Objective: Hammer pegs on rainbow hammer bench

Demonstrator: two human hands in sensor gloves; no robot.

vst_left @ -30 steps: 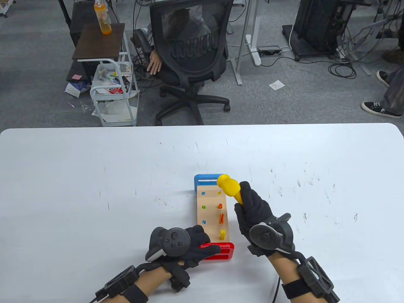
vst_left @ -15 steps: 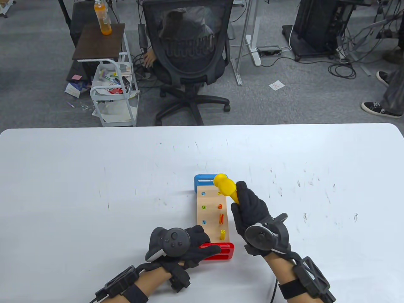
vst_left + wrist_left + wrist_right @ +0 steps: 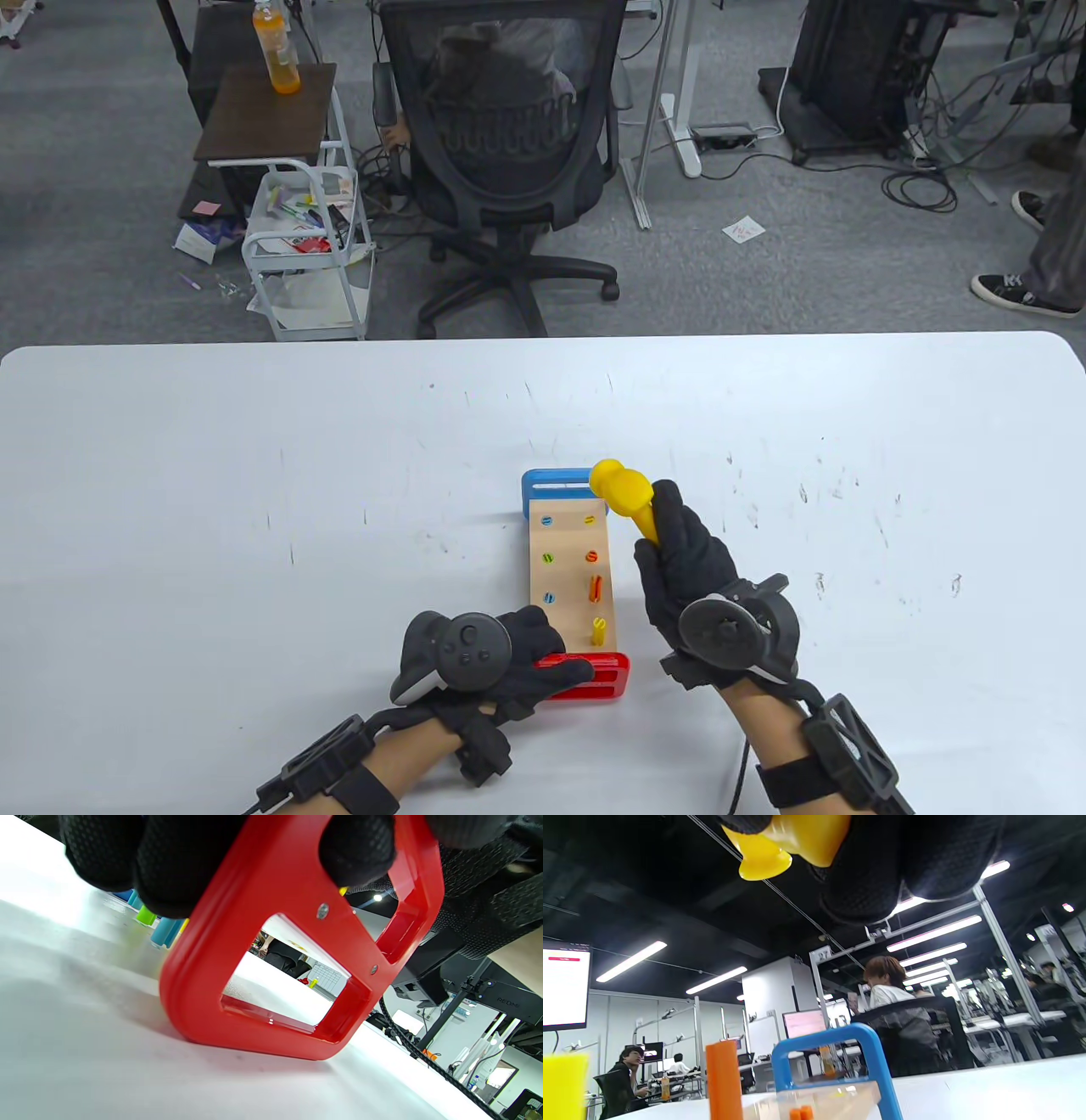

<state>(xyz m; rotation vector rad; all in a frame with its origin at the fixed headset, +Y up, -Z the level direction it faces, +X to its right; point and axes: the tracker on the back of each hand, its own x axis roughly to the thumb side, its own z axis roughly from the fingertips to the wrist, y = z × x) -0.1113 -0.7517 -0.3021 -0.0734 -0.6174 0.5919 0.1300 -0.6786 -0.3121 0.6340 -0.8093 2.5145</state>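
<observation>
The hammer bench (image 3: 570,567) lies on the white table, a wooden top between a blue end (image 3: 551,491) far and a red end (image 3: 604,674) near. Its left-row pegs sit flush. In the right row an orange peg (image 3: 595,587) and a yellow peg (image 3: 598,630) stand up; the orange peg (image 3: 724,1079) and the yellow peg (image 3: 563,1086) show close in the right wrist view. My left hand (image 3: 526,658) grips the red end (image 3: 271,955). My right hand (image 3: 679,560) grips the yellow hammer (image 3: 626,497), its head raised over the bench's far right corner (image 3: 785,840).
The white table (image 3: 212,509) spreads wide on all sides of the bench. Beyond its far edge stand an office chair (image 3: 501,161) and a small white cart (image 3: 305,246) on the grey floor.
The hammer head dipped left toward the bench's far right pegs half a second ago, then rose back up and to the right. The left hand has not moved.
</observation>
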